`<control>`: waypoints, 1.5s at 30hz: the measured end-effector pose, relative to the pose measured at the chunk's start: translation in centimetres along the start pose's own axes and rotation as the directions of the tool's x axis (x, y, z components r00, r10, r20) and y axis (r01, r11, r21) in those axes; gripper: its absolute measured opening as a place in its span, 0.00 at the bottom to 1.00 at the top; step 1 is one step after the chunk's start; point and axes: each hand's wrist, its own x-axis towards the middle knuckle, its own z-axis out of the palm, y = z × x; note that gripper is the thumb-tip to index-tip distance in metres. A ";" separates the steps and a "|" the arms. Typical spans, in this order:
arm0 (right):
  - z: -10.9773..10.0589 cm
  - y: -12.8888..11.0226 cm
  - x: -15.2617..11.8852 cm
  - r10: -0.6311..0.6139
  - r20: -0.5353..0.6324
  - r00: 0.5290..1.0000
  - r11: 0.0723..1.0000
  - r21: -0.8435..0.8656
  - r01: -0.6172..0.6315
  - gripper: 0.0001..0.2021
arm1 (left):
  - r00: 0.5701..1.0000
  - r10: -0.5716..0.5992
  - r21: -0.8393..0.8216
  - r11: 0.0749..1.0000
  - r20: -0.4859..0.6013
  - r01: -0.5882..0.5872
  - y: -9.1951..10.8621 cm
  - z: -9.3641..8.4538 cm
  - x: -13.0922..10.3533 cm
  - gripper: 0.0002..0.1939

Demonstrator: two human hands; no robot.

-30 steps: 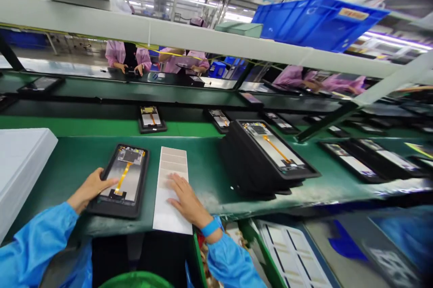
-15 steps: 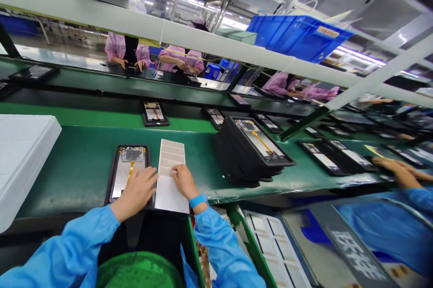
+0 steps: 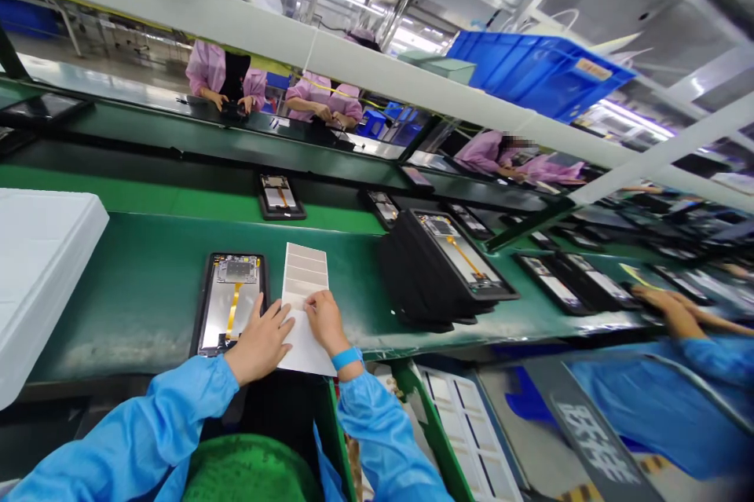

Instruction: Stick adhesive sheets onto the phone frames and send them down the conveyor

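The sheet (image 3: pixel 305 270) I'm working on lies under the fingers of my left hand (image 3: pixel 259 345), which are loosely spread across its left edge. My right hand (image 3: pixel 326 323) is narrow, thumb and fingertips drawn together over the sheet's middle; whether a strip is pinched between them I can't tell. I'd judge this to be partway through: several beige-grey bands sit beyond my fingertips, while the part nearer me is plain, smooth white. The open tablet (image 3: pixel 217 313), just left of the sheet and partly hidden by my left hand, shows no such band on what I can see of it. Its back is a flat, silvery metal panel with a thin orange ribbon down it, set in a dark, round-cornered frame. Right of my right hand, a leaning stack (image 3: pixel 412 274) of matt black frames carries another open tablet on top, so more work of this kind probably waits there. All this rests on a glossy green surface (image 3: pixel 141 290). Well left of my left hand stands a pale, blocky tray (image 3: pixel 47 266) with rounded edges.
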 end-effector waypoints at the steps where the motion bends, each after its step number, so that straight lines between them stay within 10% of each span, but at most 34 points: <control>1: 0.1 0.0 0.0 0.004 -0.003 1.000 1.000 0.002 -0.004 0.07 | 1.000 -0.003 -0.002 1.000 -0.002 0.003 0.0 0.1 0.0 0.24; 21: 0.0 -0.7 -0.8 -0.009 -0.080 0.997 0.991 0.129 0.020 0.06 | 0.999 -0.031 -0.039 0.999 0.013 0.031 0.3 -0.1 0.1 0.24; 32: -5.7 -4.1 2.2 0.002 0.023 1.000 0.873 0.488 -0.013 0.12 | 0.999 -0.028 -0.053 0.998 -0.021 0.027 0.9 -1.6 0.1 0.24; 39: 0.5 -11.4 6.1 -0.269 0.196 0.943 0.797 0.595 0.104 0.07 | 0.972 -0.158 -0.043 0.987 -0.175 0.153 -1.6 -5.8 -5.0 0.20; 45: 6.2 -12.8 7.3 -0.284 0.199 0.938 0.867 0.472 0.162 0.04 | 0.906 -0.349 0.019 0.931 -0.238 0.364 -7.2 -5.6 -8.1 0.22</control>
